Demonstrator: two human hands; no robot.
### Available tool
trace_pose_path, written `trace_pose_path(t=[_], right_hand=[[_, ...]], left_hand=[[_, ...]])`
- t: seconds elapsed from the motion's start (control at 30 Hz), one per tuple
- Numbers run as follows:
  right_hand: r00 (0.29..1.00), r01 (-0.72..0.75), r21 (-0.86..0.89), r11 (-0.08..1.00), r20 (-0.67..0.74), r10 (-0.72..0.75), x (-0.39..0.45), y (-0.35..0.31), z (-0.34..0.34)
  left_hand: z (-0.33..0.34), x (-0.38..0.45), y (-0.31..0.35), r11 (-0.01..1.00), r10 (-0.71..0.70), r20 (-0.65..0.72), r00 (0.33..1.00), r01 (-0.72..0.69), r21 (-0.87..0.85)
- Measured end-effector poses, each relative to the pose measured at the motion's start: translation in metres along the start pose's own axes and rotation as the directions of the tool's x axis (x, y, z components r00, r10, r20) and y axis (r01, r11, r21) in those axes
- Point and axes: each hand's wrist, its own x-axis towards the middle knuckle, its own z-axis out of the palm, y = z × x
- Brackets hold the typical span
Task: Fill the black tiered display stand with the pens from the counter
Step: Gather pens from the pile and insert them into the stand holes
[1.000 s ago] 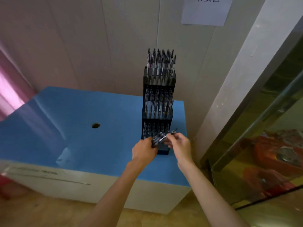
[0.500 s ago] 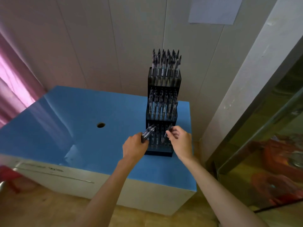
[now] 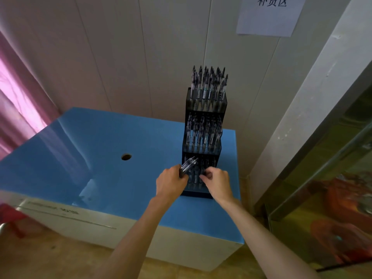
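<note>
From my remote seat I look down on a blue-topped counter (image 3: 84,150) with a small round hole (image 3: 126,157), its white front standing on a tan floor (image 3: 50,256). Pale panelled walls (image 3: 120,57) rise behind, carrying a paper sign (image 3: 267,19), while a pink curtain (image 3: 18,101) glows at left and a glass-fronted cabinet (image 3: 330,198) stands at right.

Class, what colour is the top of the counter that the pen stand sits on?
Blue. The counter top shows clearly in the head view, with the black stand at its right end.
</note>
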Motion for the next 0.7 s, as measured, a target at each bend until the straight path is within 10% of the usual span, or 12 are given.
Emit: trace_pose_path(t=[0.37, 0.53, 0.7], right_hand=[[0.985, -0.121, -0.104, 0.987, 0.114, 0.132, -0.008, 0.005, -0.006], [0.941, -0.318, 0.516, 0.796, 0.271, 0.201, -0.014, -0.026, -0.03], [0.944, -0.323, 0.583, 0.745, 0.25, 0.214, -0.016, -0.032, -0.037]], left_hand=[[0.002, 0.0, 0.009, 1.0, 0.022, 0.007, 1.0, -0.022, 0.01], [0.004, -0.002, 0.019, 0.999, 0.047, 0.008, 0.999, -0.047, 0.006], [0.009, -0.007, 0.03, 0.996, 0.084, 0.025, 0.996, -0.084, -0.004]])
